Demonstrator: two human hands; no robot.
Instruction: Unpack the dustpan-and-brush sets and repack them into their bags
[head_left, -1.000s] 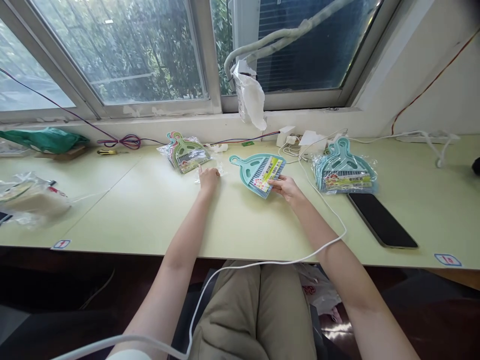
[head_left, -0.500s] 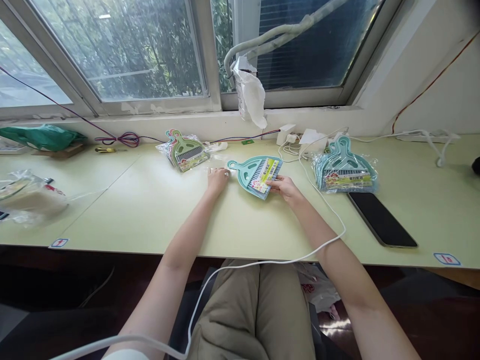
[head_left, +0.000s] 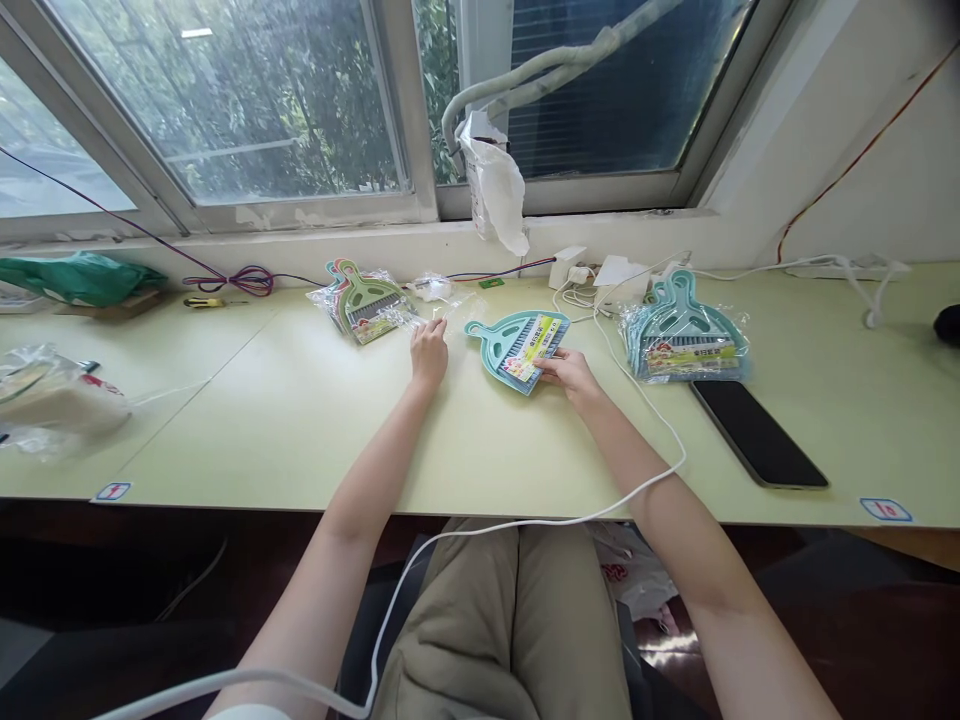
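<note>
In my right hand [head_left: 566,373] is a teal dustpan [head_left: 491,345], gripped at its wide brush end by the lower right corner. A small brush with blue bristles and a yellow printed label [head_left: 531,345] lies in it, and its handle points left. Just left of that handle, my left hand [head_left: 429,354] is closed, its fingertips at a thin clear plastic bag [head_left: 454,303]. Beyond the left hand lies a stack of wrapped dustpan sets [head_left: 367,305], green and pink among them. On the right sits another stack of wrapped teal dustpan sets [head_left: 686,330].
A black phone [head_left: 757,435] lies before the right stack. A white cable [head_left: 645,400] crosses the table and my right forearm. Along the back are a yellow-handled screwdriver [head_left: 204,302], coiled wires [head_left: 251,281] and white adapters [head_left: 568,268]. A plastic-wrapped bundle [head_left: 64,395] lies at left.
My left hand has moved slightly up and left, away from the dustpan's handle, and the clear plastic beside it has shifted. My right hand keeps its hold on the dustpan.
</note>
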